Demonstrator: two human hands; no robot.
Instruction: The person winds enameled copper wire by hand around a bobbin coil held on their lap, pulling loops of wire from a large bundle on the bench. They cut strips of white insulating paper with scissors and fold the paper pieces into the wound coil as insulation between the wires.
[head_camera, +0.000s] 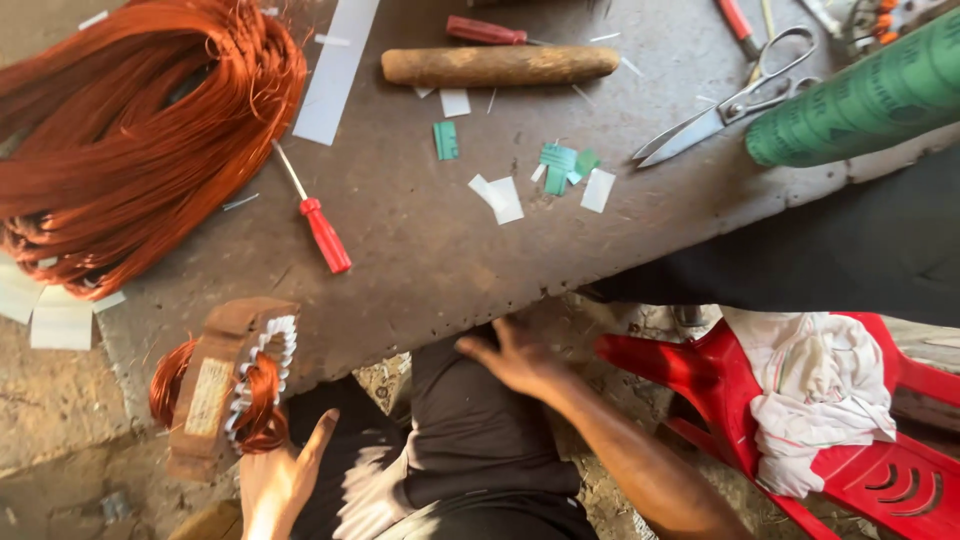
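L hand (280, 480) by wound stator (225, 385), R hand (510, 355) under bench (440, 250)

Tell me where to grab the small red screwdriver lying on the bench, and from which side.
Take the red screwdriver by its red handle, the thick end, which points toward the bench edge nearest you. Come from above: it lies flat and slanted, its thin shaft aimed at the copper wire coil. The bare bench around the handle probably leaves room for fingers.

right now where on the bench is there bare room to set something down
Bare bench lies between the red screwdriver and the paper scraps. Crowded: the copper wire bundle at far left, scissors and green roll at right.
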